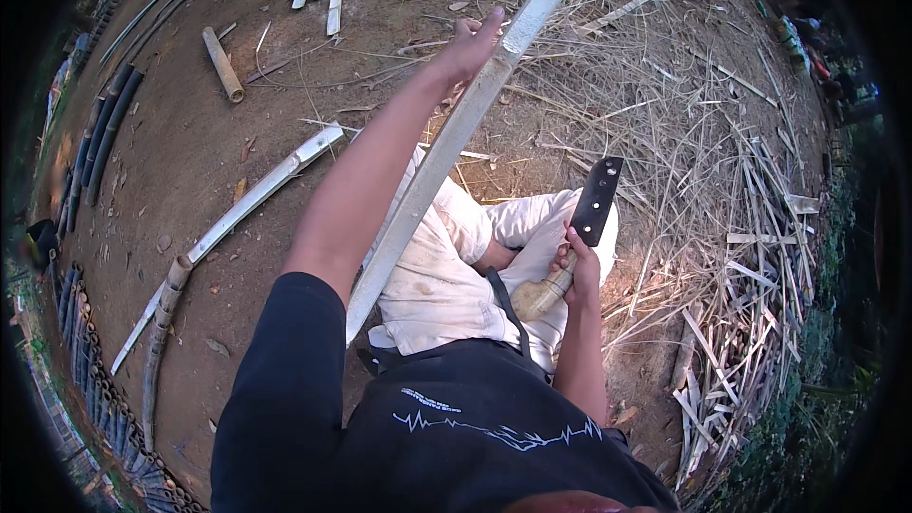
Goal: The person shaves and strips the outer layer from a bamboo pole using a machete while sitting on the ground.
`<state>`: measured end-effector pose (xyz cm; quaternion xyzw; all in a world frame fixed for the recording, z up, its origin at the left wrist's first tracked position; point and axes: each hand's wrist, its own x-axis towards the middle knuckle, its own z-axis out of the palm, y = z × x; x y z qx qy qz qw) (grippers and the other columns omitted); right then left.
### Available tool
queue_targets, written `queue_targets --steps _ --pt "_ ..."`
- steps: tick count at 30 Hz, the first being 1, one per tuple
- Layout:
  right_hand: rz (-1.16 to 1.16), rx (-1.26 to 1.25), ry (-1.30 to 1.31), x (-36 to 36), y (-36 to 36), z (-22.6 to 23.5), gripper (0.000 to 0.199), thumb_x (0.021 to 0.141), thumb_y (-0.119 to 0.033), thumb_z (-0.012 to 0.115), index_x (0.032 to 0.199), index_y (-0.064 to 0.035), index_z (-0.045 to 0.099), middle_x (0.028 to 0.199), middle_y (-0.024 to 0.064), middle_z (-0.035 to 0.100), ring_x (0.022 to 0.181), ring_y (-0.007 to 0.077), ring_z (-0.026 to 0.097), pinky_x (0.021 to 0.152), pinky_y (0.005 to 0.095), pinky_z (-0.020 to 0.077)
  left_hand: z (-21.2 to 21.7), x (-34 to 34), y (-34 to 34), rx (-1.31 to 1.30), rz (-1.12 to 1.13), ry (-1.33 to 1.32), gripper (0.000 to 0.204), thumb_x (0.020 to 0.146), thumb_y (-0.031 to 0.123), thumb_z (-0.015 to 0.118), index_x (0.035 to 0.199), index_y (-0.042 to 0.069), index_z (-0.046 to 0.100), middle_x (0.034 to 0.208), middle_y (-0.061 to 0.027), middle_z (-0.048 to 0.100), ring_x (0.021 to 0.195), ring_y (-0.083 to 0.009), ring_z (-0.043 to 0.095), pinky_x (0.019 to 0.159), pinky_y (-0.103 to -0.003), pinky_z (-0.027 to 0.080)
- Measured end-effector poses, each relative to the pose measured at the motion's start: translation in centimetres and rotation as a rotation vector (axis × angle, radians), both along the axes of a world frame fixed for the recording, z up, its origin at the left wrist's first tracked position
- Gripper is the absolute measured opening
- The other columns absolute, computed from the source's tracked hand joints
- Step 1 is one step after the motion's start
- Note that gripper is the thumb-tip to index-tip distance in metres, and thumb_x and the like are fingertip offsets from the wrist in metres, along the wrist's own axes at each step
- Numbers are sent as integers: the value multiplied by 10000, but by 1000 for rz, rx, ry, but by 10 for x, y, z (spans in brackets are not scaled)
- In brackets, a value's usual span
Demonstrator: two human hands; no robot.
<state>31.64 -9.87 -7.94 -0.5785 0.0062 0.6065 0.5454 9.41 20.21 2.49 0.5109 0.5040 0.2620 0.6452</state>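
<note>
A long, pale split bamboo strip [446, 147] slants across me, from beside my left upper arm past my left thigh to the top of the view. My left hand [465, 49] grips its far part from the left side, thumb pointing away; the strip partly hides the fingers. Over my right thigh, my right hand [584, 266] is wrapped round the thick, curved light-coloured handle of a broad knife [597, 204]. Its dark, squarish blade has several light round spots and points away from me, apart from the bamboo strip.
I sit cross-legged on bare soil. Another split bamboo strip [256, 195] and a bamboo pole [163, 332] lie at left. A short bamboo piece [222, 65] lies farther off. Thin shavings [655, 123] cover the ground ahead and right, with piled slats [750, 323] beyond.
</note>
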Motion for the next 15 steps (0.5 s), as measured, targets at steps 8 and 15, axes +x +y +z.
queue_targets --steps 8,15 --pt "-16 -18 258 22 -10 -22 321 971 -187 641 1266 -69 598 651 -4 515 478 67 423 479 263 433 -49 -140 -157 488 267 764 652 966 497 612 1329 -23 461 1299 -262 514 1243 -400 510 1068 -473 402" --pt "78 -72 140 18 2 -19 348 955 -152 635 1285 -56 583 670 12 517 507 82 437 493 276 442 -39 -220 -324 -562 40 597 654 984 603 522 1168 -24 547 855 -153 642 831 -299 689 758 -395 554"
